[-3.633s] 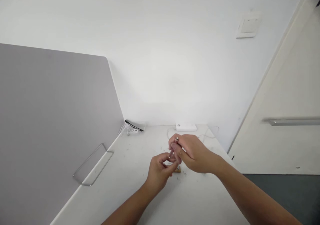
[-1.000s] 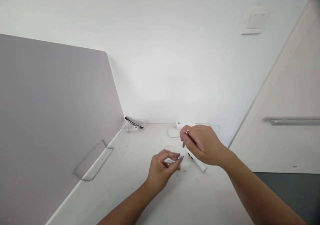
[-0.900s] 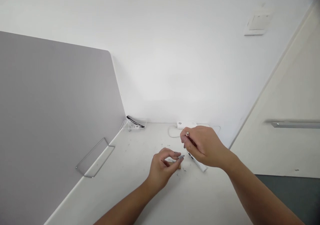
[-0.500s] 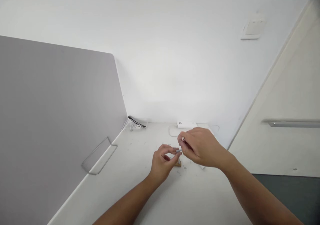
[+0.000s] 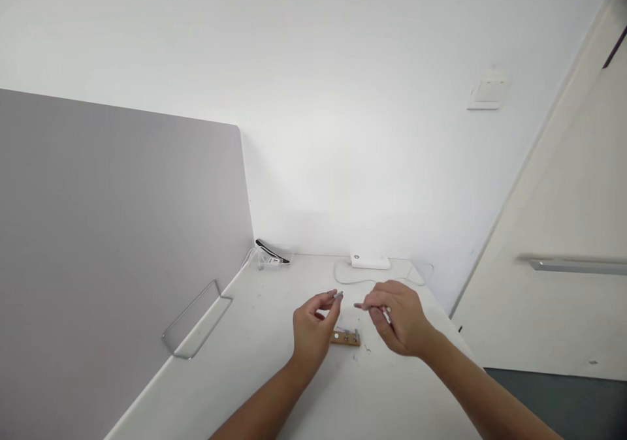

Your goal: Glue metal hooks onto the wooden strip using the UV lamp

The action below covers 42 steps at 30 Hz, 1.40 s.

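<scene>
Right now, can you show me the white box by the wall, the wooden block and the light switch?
White box [image 5: 371, 262]: head view, its front side.
Wooden block [image 5: 350, 343]: head view, its front edge.
Light switch [image 5: 490, 91]: head view, middle of its plate.

A white box [image 5: 369, 262] was set at the back of the table [image 5: 281, 303], near the wall [image 5: 343, 113], with a white cable [image 5: 350, 282] looped beside it. In the far left corner, a dark, curved item [image 5: 270, 251], possibly a strap, was held in a clear tray [image 5: 292, 255]. The table's left edge was bordered by a grey panel [image 5: 117, 231] and crossed by a wire frame [image 5: 226, 307]. A switch [image 5: 484, 93] was mounted on the wall, and a metal handle [image 5: 578, 267] was fitted to the white door [image 5: 563, 211].
</scene>
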Motion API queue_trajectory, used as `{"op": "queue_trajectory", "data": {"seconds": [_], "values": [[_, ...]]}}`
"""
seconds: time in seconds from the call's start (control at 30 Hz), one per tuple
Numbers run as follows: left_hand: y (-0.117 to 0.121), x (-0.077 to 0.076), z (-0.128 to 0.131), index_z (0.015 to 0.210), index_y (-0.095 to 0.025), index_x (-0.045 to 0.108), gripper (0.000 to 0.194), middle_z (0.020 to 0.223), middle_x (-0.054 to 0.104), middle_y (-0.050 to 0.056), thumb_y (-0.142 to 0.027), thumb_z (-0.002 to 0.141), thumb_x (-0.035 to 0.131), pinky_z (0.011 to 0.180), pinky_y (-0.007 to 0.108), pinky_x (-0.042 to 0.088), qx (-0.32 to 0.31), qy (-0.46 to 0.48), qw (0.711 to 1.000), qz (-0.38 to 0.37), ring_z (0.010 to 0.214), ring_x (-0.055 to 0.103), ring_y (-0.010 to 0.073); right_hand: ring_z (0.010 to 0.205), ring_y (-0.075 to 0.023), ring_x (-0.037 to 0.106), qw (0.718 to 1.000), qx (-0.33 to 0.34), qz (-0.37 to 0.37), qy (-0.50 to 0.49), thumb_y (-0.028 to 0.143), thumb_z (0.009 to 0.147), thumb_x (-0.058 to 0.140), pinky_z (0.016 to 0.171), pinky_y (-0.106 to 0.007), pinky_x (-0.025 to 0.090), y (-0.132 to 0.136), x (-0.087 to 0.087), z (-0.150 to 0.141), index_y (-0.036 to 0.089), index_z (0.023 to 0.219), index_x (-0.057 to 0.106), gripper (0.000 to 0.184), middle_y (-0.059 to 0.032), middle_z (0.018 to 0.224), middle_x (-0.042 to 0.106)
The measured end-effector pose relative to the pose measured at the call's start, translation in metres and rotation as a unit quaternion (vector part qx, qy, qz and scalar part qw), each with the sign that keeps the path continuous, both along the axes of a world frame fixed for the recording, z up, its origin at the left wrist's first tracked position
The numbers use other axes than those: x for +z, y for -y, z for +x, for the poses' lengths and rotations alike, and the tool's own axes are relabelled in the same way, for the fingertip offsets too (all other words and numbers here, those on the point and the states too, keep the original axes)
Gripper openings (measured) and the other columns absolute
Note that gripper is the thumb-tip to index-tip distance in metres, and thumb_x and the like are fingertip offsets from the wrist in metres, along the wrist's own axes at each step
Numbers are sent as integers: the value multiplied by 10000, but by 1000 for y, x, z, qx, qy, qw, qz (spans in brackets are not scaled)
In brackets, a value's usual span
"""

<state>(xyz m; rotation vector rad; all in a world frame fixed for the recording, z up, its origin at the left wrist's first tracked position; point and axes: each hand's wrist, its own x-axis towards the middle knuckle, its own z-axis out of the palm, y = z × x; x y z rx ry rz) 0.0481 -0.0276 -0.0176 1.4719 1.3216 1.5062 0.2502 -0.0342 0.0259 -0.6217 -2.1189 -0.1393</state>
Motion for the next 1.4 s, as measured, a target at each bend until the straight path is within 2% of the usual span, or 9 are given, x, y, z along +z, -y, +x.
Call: {"op": "queue_trajectory", "data": {"seconds": [0.1,0.2,0.37,0.6,1.0,1.17,1.4], "values": [[5,6,-2,892,-199,827,214,1016,832,90,-383,886,717,536,253,534,15,-20,998,52,752,756,210,617,-188,599,999,33,20,-34,133,916,433,622,-329,409,-3,-32,6,241,996,519,160,-6,703,667],[8,8,-4,930,-206,805,136,1013,833,80,-282,898,697,537,249,528,17,-48,991,127,752,760,198,605,-183,571,997,43,42,-54,119,919,414,609,-320,401,-2,-53,11,234,1019,524,188,-6,697,643],[7,0,-3,1014,-210,775,157,1012,834,69,-172,895,680,498,234,501,7,-71,974,217,761,773,188,622,-185,555,993,63,39,-94,100,928,413,615,-317,408,-2,-66,12,220,1059,546,222,-7,695,615],[3,-7,-3,1062,-226,771,205,1052,831,58,-143,907,668,495,225,506,-10,-86,972,218,792,776,175,670,-200,568,990,90,30,-106,111,938,414,639,-337,425,3,-80,4,215,1083,543,220,-28,750,628],[1,-9,0,1065,-219,779,227,1019,835,56,-129,901,651,470,214,502,-49,-107,972,203,773,776,172,678,-203,563,990,79,38,-115,102,922,417,643,-350,428,9,-78,5,203,1091,557,241,-43,766,640],[3,-11,2,1023,-224,784,197,994,840,40,-133,898,662,456,202,493,-79,-127,972,183,792,783,178,649,-201,575,984,70,66,-149,142,975,388,623,-351,450,12,-63,8,202,1125,555,232,-42,741,647],[4,-16,5,911,-214,768,119,1006,840,40,-136,890,681,448,197,506,-118,-157,960,199,780,784,183,638,-208,595,981,59,98,-154,190,1017,368,605,-353,490,20,-45,4,210,1173,552,242,-53,761,669]]}}
